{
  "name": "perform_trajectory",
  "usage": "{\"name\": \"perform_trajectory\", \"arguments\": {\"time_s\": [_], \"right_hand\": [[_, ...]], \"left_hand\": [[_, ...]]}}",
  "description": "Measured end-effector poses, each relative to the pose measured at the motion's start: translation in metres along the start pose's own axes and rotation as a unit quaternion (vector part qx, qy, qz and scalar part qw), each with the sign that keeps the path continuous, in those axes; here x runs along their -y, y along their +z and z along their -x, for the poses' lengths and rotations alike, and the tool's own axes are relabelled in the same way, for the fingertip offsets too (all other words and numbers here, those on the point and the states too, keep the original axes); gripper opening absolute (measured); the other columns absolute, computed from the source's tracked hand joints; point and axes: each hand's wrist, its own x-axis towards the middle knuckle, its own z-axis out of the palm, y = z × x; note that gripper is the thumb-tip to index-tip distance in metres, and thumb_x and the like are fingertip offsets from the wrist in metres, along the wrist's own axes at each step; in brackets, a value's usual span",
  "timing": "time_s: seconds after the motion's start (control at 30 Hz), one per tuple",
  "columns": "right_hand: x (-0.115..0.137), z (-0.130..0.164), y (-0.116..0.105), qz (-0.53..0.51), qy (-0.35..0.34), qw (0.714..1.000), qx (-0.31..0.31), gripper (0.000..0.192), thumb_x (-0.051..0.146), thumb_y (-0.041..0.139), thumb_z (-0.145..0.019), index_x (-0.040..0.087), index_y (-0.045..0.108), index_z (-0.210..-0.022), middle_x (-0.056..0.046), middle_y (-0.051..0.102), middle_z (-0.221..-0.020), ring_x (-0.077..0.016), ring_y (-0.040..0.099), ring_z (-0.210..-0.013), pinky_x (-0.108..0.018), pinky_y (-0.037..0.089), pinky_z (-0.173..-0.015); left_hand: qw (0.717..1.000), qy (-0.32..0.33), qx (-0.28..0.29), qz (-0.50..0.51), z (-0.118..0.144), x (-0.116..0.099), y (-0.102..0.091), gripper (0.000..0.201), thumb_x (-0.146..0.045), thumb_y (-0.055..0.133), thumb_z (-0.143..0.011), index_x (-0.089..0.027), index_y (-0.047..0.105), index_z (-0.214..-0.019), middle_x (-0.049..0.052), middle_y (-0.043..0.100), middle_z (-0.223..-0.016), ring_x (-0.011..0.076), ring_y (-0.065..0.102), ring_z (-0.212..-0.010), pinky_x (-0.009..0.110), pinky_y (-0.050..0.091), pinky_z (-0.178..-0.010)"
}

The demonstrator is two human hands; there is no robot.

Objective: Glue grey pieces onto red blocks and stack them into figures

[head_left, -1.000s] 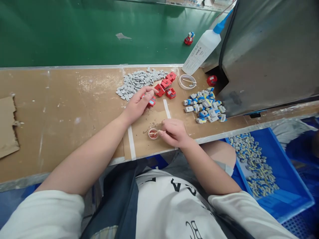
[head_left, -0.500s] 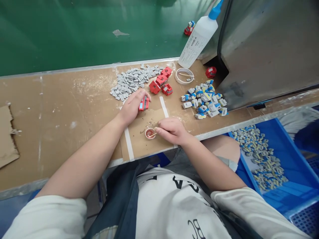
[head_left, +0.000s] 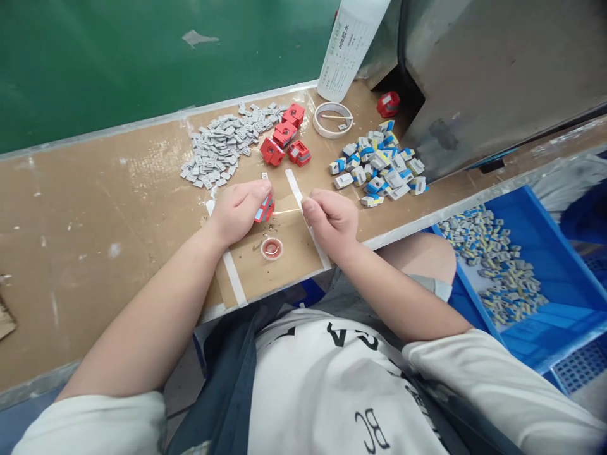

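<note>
In the head view, the left hand (head_left: 237,212) is closed around a small red plastic block with a blue face (head_left: 263,209), just above the small round cap of reddish liquid (head_left: 272,248) on the brown cardboard worktop (head_left: 118,202). The right hand (head_left: 332,218) is right of the cap, fingers pinched narrow; whether something is between them I cannot tell. Far above the cap lie a heap of flat grey pieces (head_left: 222,142), three red plastic blocks (head_left: 284,136) and a white tape ring (head_left: 333,119). Up and right of the cap is a pile of blue-white parts (head_left: 379,167).
</note>
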Motion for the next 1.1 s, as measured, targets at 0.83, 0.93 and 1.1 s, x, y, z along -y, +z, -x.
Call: {"name": "perform_trajectory", "arguments": {"time_s": [0.83, 0.93, 1.1], "right_hand": [[0.000, -0.002, 0.003, 0.036, 0.004, 0.999, -0.008, 0.059, 0.059, 0.047, -0.114, 0.023, 0.041, -0.067, 0.003, 0.038, -0.064, -0.0118, 0.039, -0.059, -0.031, 0.034, -0.062], [-0.001, 0.001, -0.001, 0.014, -0.023, 1.000, -0.013, 0.058, 0.055, 0.046, -0.114, 0.023, 0.040, -0.066, 0.003, 0.040, -0.063, -0.0120, 0.040, -0.058, -0.031, 0.032, -0.060], [-0.002, 0.007, -0.004, 0.045, -0.093, 0.975, 0.194, 0.061, 0.051, 0.042, -0.115, 0.023, 0.035, -0.062, 0.003, 0.037, -0.058, -0.0128, 0.036, -0.054, -0.033, 0.026, -0.058]], "left_hand": [[1.000, -0.014, -0.010, -0.013, 0.000, -0.001, 0.003, 0.053, -0.053, 0.042, -0.110, -0.022, 0.063, -0.072, 0.002, 0.063, -0.066, 0.0193, 0.057, -0.070, 0.034, 0.041, -0.069], [1.000, -0.021, -0.008, 0.004, -0.001, -0.001, 0.003, 0.055, -0.055, 0.042, -0.109, -0.022, 0.063, -0.071, 0.003, 0.063, -0.066, 0.0190, 0.056, -0.069, 0.034, 0.042, -0.067], [0.995, -0.001, -0.084, 0.056, -0.004, 0.002, -0.001, 0.064, -0.070, 0.041, -0.108, -0.023, 0.065, -0.071, 0.002, 0.061, -0.062, 0.0180, 0.052, -0.062, 0.037, 0.041, -0.065]]}}
